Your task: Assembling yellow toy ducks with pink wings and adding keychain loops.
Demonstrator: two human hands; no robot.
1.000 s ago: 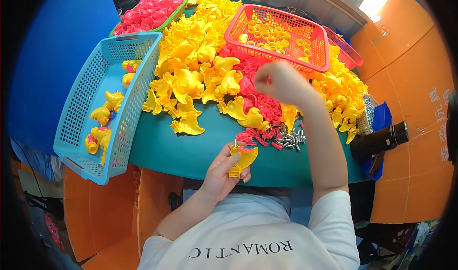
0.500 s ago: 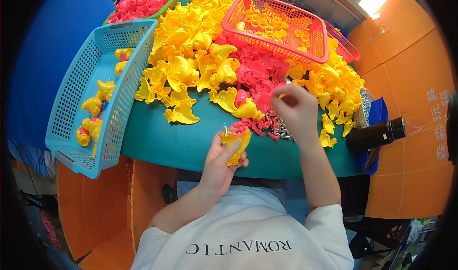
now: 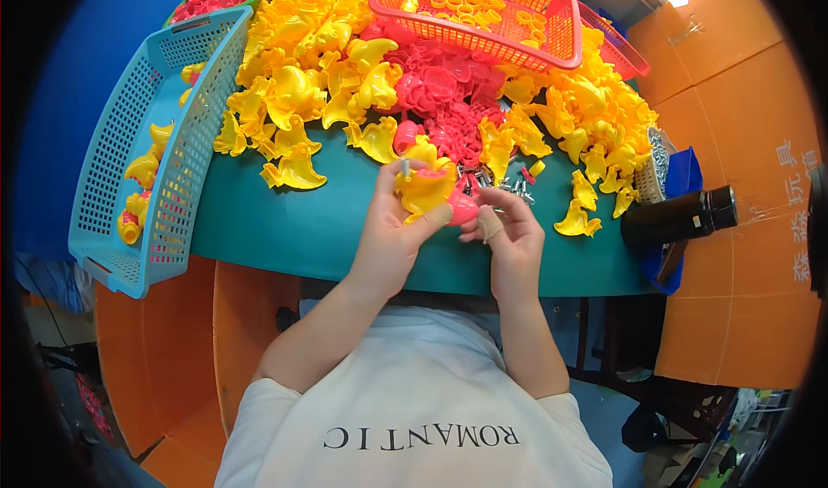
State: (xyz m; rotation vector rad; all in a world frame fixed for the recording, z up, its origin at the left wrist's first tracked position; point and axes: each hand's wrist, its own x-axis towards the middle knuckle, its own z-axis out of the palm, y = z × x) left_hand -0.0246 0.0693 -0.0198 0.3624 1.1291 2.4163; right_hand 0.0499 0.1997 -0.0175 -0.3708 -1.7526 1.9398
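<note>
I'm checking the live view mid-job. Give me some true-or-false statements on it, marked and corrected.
1. The left hand holds a yellow piece. True.
2. The light blue basket is empty. False: yellow-and-pink pieces lie in it.
3. Yellow rings lie in the red basket. True.
4. The right hand is inside the red basket. False: it is close to the left hand, at a smooth pink piece.
5. A tan wrap circles a digit of the right hand. True.
6. The black cylinder is at the picture's left. False: it is at the right.
</note>
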